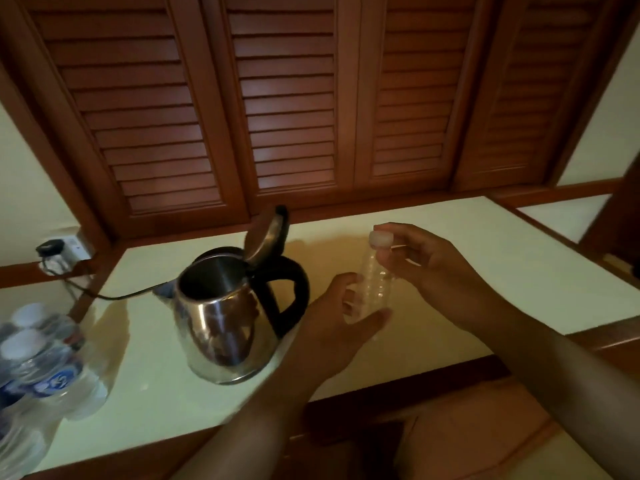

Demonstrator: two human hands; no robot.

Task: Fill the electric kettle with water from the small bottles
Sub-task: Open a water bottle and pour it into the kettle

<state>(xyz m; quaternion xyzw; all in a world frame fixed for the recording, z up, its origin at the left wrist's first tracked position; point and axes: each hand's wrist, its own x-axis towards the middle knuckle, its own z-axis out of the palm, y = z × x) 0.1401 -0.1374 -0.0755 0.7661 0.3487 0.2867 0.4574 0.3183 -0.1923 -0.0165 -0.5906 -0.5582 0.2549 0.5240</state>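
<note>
A steel electric kettle [221, 317] with a black handle stands on the pale counter [485, 265], its lid tipped up and open. Right of it my left hand [332, 327] grips the lower body of a small clear plastic bottle [375, 282], which looks empty and stands about upright above the counter. My right hand [426, 258] pinches the bottle's white cap [381, 239] at the top. Several small capped water bottles [41, 362] with blue labels stand at the left edge.
The kettle's black cord [121, 294] runs left to a plug in a wall socket [57, 249]. Brown louvred shutters [284, 98] rise behind the counter. A wooden edge [415, 379] borders the counter's front.
</note>
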